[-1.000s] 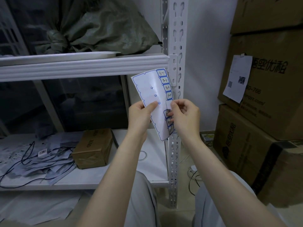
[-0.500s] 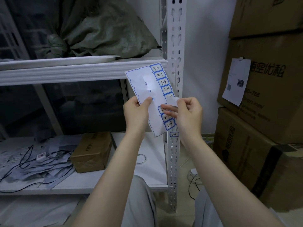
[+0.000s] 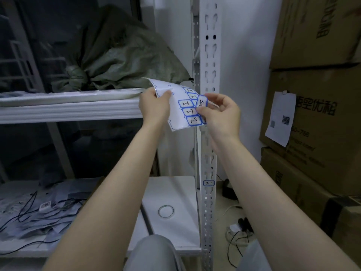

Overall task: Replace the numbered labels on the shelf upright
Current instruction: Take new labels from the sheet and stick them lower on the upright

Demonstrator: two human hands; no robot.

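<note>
Head view: left hand pinches the top-left edge of the label sheet, which is held up in front of the shelf upright. Right hand pinches one peeled label, thumb and forefinger, just over the sheet's right column. Label 2-4 is stuck lower on the upright. Green sack on the upper shelf behind. Stacked boxes to the right, with a strip of wall between them and the upright. Tape ring on the lower shelf.
</note>
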